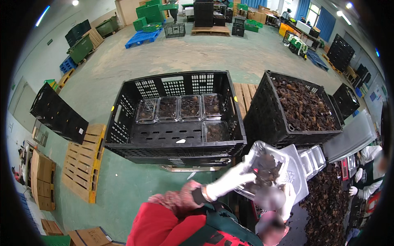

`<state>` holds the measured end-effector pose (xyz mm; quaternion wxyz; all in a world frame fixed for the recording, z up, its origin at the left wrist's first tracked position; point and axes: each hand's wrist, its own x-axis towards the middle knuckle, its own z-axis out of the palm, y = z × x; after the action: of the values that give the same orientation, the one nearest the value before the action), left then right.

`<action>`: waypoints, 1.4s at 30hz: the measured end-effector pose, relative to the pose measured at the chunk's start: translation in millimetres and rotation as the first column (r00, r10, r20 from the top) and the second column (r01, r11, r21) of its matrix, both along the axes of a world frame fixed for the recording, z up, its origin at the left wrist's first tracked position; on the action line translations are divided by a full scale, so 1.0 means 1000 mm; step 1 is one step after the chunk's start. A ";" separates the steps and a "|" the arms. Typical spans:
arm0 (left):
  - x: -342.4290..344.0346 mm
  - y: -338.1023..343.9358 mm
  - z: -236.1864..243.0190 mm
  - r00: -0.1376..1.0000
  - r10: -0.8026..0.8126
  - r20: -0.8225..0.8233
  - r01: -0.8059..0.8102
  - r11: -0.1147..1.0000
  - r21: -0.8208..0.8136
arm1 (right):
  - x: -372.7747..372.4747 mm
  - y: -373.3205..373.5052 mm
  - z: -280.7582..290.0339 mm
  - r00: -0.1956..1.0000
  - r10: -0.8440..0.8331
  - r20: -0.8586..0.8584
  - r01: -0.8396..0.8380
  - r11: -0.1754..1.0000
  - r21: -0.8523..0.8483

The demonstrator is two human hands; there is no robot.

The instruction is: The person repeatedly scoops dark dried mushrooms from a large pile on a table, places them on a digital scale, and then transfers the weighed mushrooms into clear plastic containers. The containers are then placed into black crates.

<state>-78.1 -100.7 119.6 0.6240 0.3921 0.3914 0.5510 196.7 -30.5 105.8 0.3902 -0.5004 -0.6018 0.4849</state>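
A clear plastic clamshell box (pixel 246 189) with dark brown, shrivelled pieces (pixel 266 166) like wood ear fungus in it is tilted in front of me. My left hand (pixel 225 183), in a white glove, grips its left side, with fingers reaching over the rim. On the near right side of the box, my right hand (pixel 289 199), also gloved in white, is closed on its edge; its fingers are partly hidden. A red-edged thing (pixel 259 210) shows beneath the box, too covered to make out.
A black crate (pixel 174 151) ahead holds several filled clear boxes (pixel 189 107). Right of it, another black crate (pixel 269 119) is heaped with the dark pieces. More pieces (pixel 328 207) lie spread at the lower right, beside empty clear boxes (pixel 310 160) and a co-worker's gloved hands (pixel 356 182).
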 end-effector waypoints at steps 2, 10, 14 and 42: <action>-0.073 -0.020 0.056 0.985 0.146 -0.095 -0.147 0.989 -0.002 | -0.043 -0.009 0.039 0.992 0.114 0.054 -0.116 0.993 0.018; -0.297 -0.038 0.071 0.936 0.305 -0.174 -0.351 0.805 -0.479 | -0.063 -0.008 -0.005 0.987 0.151 -0.054 -0.159 0.967 -0.200; -0.308 -0.013 -0.022 0.969 -0.019 -0.246 -0.163 0.702 -0.694 | -0.062 -0.006 -0.004 0.995 0.014 -0.103 -0.042 0.961 -0.275; -0.305 0.028 -0.019 0.247 -0.125 -0.961 -0.252 0.949 -0.188 | -0.012 -0.131 -0.052 0.956 -0.274 0.109 0.295 0.896 -0.332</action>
<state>-382.7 -72.4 101.0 0.2816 0.5287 0.7862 0.1521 184.8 -161.9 54.0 0.3453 -0.6575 -0.4395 0.5053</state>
